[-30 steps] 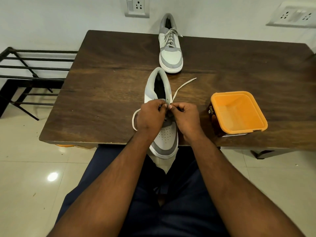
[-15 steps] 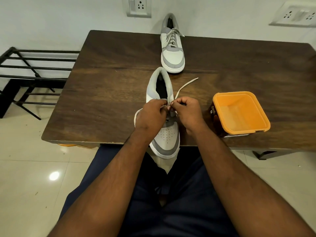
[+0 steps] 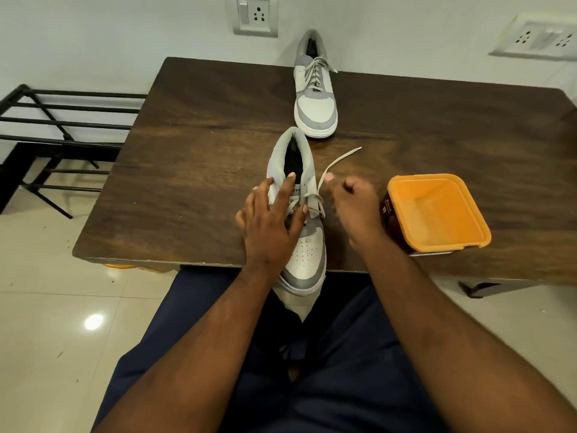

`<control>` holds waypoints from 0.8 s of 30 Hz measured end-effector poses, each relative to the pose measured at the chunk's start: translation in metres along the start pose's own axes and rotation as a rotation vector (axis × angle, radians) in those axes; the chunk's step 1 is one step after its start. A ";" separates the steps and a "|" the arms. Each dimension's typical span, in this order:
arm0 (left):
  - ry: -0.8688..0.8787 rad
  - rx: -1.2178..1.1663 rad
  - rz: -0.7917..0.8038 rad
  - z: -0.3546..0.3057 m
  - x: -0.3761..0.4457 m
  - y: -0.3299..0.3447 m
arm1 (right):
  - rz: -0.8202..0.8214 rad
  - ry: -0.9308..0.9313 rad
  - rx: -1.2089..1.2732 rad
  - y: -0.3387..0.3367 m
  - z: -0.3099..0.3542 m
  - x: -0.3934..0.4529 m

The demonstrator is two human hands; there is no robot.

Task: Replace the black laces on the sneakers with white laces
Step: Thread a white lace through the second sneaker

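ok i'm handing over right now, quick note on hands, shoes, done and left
Left hand: flat, fingers straight, pressing on the near sneaker.
Right hand: pinching the white lace beside the eyelets.
Near sneaker lies at the table edge, toe toward you, partly laced.
Far sneaker: already laced in white.
Left: finish the upper eyelets and tie.

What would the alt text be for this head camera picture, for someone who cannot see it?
A seated person's left hand rests spread-fingered on a grey and white sneaker at the near edge of a dark wooden table, while the right hand pinches its loose white lace. A second, laced sneaker sits farther back, and an orange-lidded container stands right of the hands.
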State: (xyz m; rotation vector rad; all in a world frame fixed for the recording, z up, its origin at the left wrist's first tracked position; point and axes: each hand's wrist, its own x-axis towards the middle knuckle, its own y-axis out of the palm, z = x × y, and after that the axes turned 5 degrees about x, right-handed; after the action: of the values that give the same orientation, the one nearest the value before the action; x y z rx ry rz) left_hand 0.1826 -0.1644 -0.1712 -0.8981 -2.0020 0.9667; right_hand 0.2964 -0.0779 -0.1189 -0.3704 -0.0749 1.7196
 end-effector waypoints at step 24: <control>-0.031 -0.100 -0.012 0.008 -0.001 0.008 | 0.276 0.533 0.060 -0.004 0.029 0.016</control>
State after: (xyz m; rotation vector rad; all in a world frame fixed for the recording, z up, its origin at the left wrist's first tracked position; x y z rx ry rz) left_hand 0.1785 -0.1636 -0.1817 -0.9285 -2.0952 0.8851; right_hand 0.2902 -0.0569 -0.0937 -0.8107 0.4316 1.8319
